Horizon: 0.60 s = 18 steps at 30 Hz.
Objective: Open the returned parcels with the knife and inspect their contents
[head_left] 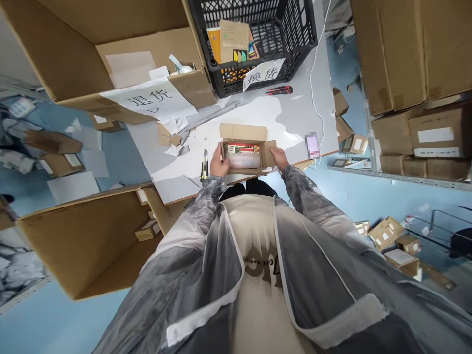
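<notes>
A small cardboard box [243, 132] lies with its flaps up near the front edge of the table. Inside it are a red, printed package [243, 147] and a pale, see-through roll or pack [241, 160], whose kind I cannot make out. My left hand [219, 161] grips the box's left side, thumb at the rim. On the opposite side, my right hand [279, 157] has hold of the right flap. A black and yellow utility knife [204, 166] rests on the table just left of my left hand.
The white table [206, 130] bears a red and black utility knife [279, 90], a blurred phone-like object [312, 145] with a white cable, and paper scraps. Behind stand a black plastic crate [265, 73] and a large carton [147, 44]. Another open carton [92, 236] is at lower left.
</notes>
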{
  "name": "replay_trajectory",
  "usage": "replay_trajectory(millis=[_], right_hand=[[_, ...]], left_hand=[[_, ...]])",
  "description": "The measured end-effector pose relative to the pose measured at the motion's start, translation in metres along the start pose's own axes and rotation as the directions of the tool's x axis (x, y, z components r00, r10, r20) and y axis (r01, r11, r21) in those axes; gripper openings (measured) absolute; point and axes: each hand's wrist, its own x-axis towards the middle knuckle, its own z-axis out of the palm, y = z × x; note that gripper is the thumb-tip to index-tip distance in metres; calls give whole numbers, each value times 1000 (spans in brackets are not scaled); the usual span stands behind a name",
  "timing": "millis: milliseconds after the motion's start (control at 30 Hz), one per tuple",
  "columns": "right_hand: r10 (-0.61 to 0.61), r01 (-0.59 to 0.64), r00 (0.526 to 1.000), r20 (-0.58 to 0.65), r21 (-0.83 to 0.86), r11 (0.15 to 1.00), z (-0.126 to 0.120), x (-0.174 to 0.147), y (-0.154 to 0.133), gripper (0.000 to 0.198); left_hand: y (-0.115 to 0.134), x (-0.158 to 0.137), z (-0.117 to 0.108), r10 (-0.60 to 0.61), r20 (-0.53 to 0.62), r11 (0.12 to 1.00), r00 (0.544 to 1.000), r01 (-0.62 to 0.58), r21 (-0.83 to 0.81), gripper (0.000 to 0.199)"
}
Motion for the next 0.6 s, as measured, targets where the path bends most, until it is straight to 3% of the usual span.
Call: replay_trajectory(millis=[100, 167, 233, 300, 367, 433, 500, 600], right_hand=[[-24, 24, 1000, -12, 39, 999, -3, 5, 4, 61], [-50, 50, 999, 7, 51, 997, -3, 8, 3, 59], [-74, 72, 997, 31, 56, 996, 0, 11, -3, 54], [-90, 89, 995, 40, 31, 996, 6, 16, -12, 50], [-99, 99, 994, 45, 3, 995, 15, 24, -25, 50], [-106, 106, 993, 56, -2, 994, 24, 34, -41, 52], [-120, 120, 990, 75, 7, 993, 34, 44, -56, 51], [-173, 174, 980, 102, -1, 985, 45, 60, -78, 47]], left_hand=[[-17, -5, -29, -149, -6, 989, 989, 149, 10, 63], [-19, -11, -43, -195, -63, 976, 979, 200, 83, 65], [-15, -16, -52, -151, -145, 968, 978, 176, 181, 81], [-5, -16, -52, -31, -146, 962, 989, 69, 264, 85], [7, -8, -46, 107, -10, 952, 994, -99, 288, 71], [22, 8, -33, 187, 182, 931, 965, -233, 280, 61], [37, 28, -15, 182, 318, 908, 931, -283, 309, 60], [53, 58, 8, 97, 383, 855, 918, -274, 440, 70]])
